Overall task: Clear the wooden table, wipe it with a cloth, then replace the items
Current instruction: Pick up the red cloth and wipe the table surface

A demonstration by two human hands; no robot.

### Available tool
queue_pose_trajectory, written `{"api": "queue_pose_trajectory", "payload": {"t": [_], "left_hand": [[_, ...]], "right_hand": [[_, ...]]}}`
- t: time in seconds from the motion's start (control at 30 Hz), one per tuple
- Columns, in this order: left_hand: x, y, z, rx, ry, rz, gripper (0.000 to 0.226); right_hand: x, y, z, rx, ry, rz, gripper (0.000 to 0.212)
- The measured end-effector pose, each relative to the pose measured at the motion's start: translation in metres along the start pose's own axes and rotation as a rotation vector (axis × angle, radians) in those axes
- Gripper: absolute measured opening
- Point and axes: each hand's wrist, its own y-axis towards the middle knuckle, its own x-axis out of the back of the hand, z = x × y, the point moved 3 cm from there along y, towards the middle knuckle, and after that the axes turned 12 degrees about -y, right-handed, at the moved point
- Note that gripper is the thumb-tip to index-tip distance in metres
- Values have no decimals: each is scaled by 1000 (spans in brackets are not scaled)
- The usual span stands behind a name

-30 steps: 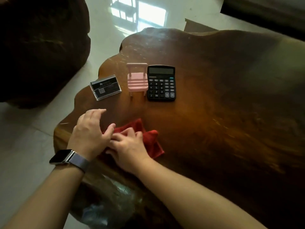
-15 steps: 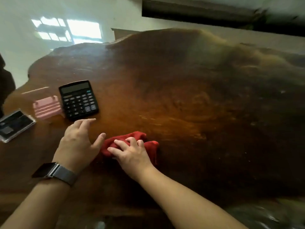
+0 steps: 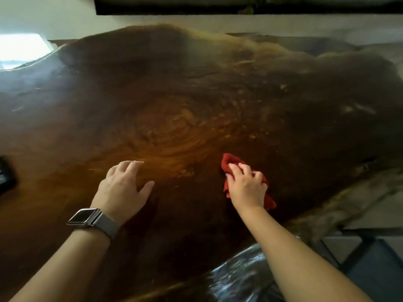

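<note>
A big dark wooden table (image 3: 196,101) with a wavy natural edge fills the view. My right hand (image 3: 246,186) presses a crumpled red cloth (image 3: 229,162) flat onto the wood near the front right, fingers curled over it. My left hand (image 3: 124,188), with a watch on its wrist, rests palm down on the bare table to the left of the cloth, fingers spread and holding nothing. A black corner of the calculator (image 3: 5,177) shows at the left frame edge. The pink toy chair and the card holder are out of view.
Pale glossy floor (image 3: 54,16) lies beyond the table's far edge, with a dark piece of furniture (image 3: 218,5) at the top. Crinkled clear plastic (image 3: 242,277) sits under the table's near edge, and a dark blue stool (image 3: 375,269) stands at the lower right.
The view has swung right, so the calculator, pink chair and card holder slid out to the left. My right hand has carried the cloth rightward, away from my left hand.
</note>
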Motion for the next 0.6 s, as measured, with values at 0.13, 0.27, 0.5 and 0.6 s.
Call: {"api": "queue_pose_trajectory", "payload": {"t": [0.13, 0.27, 0.5, 0.6], "left_hand": [[-23, 10, -27, -65, 4, 60, 61], [-35, 16, -40, -104, 3, 91, 58], [-31, 22, -26, -87, 25, 99, 61], [-18, 19, -4, -42, 23, 83, 63]], "right_hand": [[-5, -34, -75, -189, -18, 34, 39], [-10, -84, -137, -355, -21, 104, 36], [37, -75, -75, -185, 162, -42, 34], [57, -49, 19, 126, 250, -147, 36]]}}
